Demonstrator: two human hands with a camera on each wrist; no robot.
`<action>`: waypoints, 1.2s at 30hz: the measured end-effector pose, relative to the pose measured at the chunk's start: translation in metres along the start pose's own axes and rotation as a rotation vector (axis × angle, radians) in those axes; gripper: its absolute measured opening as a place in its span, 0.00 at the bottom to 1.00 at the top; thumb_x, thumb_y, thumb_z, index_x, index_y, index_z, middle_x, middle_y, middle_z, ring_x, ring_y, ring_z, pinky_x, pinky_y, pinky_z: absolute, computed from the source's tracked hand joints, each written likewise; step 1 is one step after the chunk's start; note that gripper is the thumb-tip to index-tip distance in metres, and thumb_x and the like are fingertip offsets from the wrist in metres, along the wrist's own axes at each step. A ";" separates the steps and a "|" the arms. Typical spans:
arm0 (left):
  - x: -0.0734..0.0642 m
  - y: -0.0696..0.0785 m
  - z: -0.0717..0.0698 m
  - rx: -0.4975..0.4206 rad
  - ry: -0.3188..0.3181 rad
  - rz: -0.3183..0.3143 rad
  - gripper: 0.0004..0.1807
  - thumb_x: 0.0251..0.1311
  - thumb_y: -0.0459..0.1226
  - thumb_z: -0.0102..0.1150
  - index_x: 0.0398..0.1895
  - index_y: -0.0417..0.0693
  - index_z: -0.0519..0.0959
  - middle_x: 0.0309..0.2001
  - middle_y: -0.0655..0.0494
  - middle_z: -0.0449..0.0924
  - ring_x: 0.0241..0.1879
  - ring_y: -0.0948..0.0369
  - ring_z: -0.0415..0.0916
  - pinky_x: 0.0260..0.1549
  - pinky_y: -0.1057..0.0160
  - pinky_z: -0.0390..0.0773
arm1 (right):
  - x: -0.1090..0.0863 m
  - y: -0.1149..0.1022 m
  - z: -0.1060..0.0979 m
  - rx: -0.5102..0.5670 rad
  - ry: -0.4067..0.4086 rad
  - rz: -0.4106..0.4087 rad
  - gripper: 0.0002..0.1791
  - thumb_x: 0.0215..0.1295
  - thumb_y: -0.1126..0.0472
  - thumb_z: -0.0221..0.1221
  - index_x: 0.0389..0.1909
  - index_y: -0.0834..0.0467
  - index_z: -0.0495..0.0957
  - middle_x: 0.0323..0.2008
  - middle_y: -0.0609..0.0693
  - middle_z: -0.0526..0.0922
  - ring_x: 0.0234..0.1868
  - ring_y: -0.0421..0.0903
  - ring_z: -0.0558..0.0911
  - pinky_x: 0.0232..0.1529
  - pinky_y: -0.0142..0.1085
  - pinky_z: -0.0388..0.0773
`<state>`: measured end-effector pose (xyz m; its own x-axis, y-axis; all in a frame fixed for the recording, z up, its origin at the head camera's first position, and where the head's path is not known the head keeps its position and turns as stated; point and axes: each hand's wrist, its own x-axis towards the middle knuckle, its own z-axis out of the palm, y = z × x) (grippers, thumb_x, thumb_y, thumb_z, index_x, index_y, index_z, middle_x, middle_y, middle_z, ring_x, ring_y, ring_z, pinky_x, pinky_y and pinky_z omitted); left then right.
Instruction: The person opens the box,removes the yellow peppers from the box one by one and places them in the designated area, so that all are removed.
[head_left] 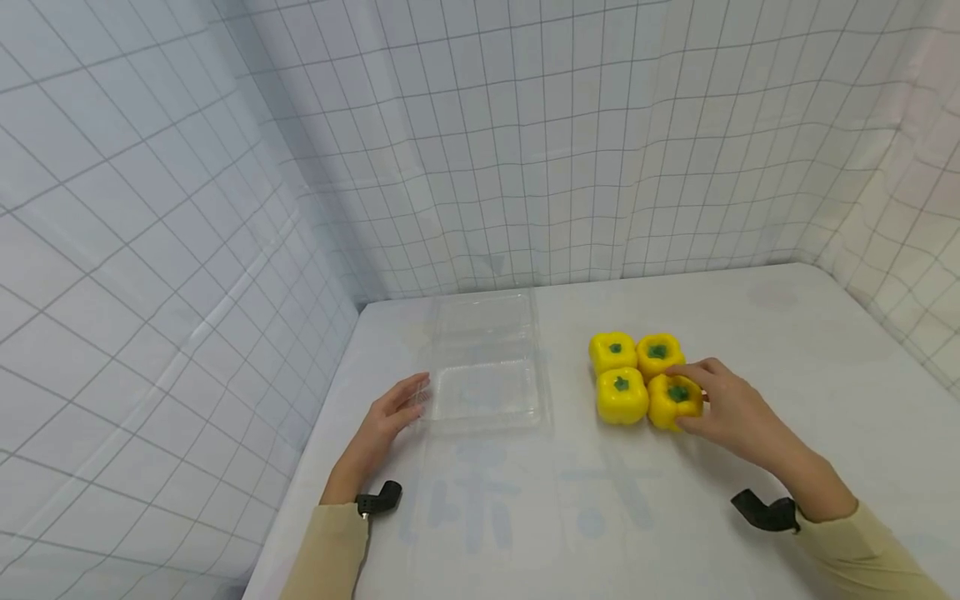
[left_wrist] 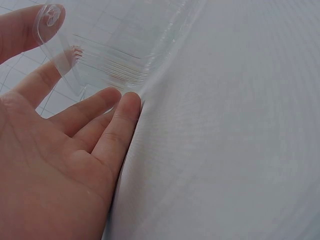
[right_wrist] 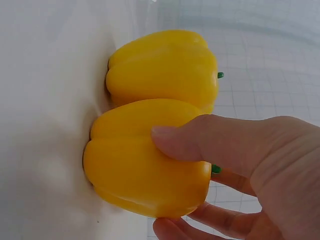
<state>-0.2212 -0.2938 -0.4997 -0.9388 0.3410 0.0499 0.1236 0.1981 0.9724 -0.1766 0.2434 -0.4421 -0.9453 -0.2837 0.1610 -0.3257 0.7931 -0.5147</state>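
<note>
My right hand (head_left: 738,417) grips the near-right yellow bell pepper (head_left: 667,404), thumb on one side and fingers round the other. In the right wrist view, that bell pepper (right_wrist: 145,155) stands on the table beside another bell pepper (right_wrist: 160,70). With fingers fairly straight, my left hand (head_left: 386,425) rests at the left side of a clear plastic clamshell box (head_left: 485,425), whose lid lies opened toward the back. The left wrist view shows fingertips against the box's ribbed wall (left_wrist: 110,65) and low at the table.
Three more yellow bell peppers (head_left: 621,396) are grouped tightly with the gripped one, right of the box. The white table (head_left: 525,517) ends at a grid-patterned curtain (head_left: 480,167) at the back and along the sides.
</note>
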 end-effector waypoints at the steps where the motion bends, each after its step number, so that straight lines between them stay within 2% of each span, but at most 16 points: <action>1: 0.000 0.000 0.000 0.001 0.001 0.000 0.30 0.75 0.35 0.50 0.78 0.50 0.59 0.77 0.49 0.56 0.75 0.48 0.53 0.67 0.36 0.54 | 0.000 0.001 0.001 0.004 0.003 0.005 0.36 0.52 0.62 0.74 0.64 0.57 0.74 0.53 0.61 0.73 0.44 0.57 0.78 0.40 0.51 0.79; 8: -0.001 0.000 0.000 0.005 -0.004 0.005 0.30 0.75 0.35 0.50 0.78 0.50 0.60 0.77 0.50 0.57 0.75 0.48 0.53 0.67 0.36 0.54 | -0.002 0.003 0.007 -0.001 0.007 0.021 0.38 0.52 0.61 0.74 0.66 0.56 0.71 0.51 0.63 0.74 0.40 0.55 0.78 0.36 0.46 0.78; 15: 0.000 0.001 0.000 0.000 -0.001 0.002 0.30 0.75 0.35 0.51 0.78 0.53 0.61 0.77 0.52 0.57 0.75 0.49 0.53 0.67 0.36 0.55 | -0.003 0.004 0.005 -0.026 0.025 0.015 0.39 0.51 0.62 0.75 0.65 0.55 0.71 0.50 0.63 0.74 0.39 0.54 0.78 0.35 0.47 0.79; 22: -0.002 -0.001 -0.003 -0.011 0.002 -0.008 0.30 0.75 0.34 0.50 0.78 0.53 0.61 0.77 0.50 0.57 0.75 0.48 0.53 0.66 0.37 0.55 | -0.002 0.006 0.008 -0.015 0.025 0.020 0.39 0.52 0.61 0.75 0.65 0.56 0.71 0.51 0.63 0.74 0.40 0.55 0.78 0.37 0.49 0.80; 26: -0.001 -0.001 -0.004 -0.013 -0.001 0.007 0.30 0.75 0.35 0.51 0.78 0.50 0.59 0.77 0.48 0.56 0.75 0.47 0.54 0.66 0.37 0.56 | -0.001 0.008 0.010 -0.014 0.038 0.020 0.39 0.51 0.62 0.75 0.65 0.57 0.71 0.52 0.62 0.73 0.41 0.56 0.79 0.38 0.50 0.80; 32: -0.002 0.000 -0.006 0.004 -0.001 0.013 0.31 0.75 0.38 0.51 0.78 0.51 0.59 0.77 0.50 0.56 0.74 0.48 0.56 0.66 0.36 0.56 | 0.002 0.008 0.014 0.020 0.044 0.017 0.40 0.52 0.62 0.75 0.66 0.57 0.70 0.52 0.62 0.73 0.44 0.59 0.80 0.42 0.53 0.82; 36: -0.003 -0.001 -0.007 0.009 -0.009 0.016 0.31 0.76 0.36 0.49 0.79 0.51 0.57 0.77 0.48 0.55 0.74 0.48 0.57 0.66 0.37 0.58 | 0.000 0.009 0.013 0.029 0.043 0.012 0.40 0.53 0.60 0.75 0.67 0.57 0.69 0.53 0.61 0.74 0.46 0.59 0.80 0.43 0.53 0.82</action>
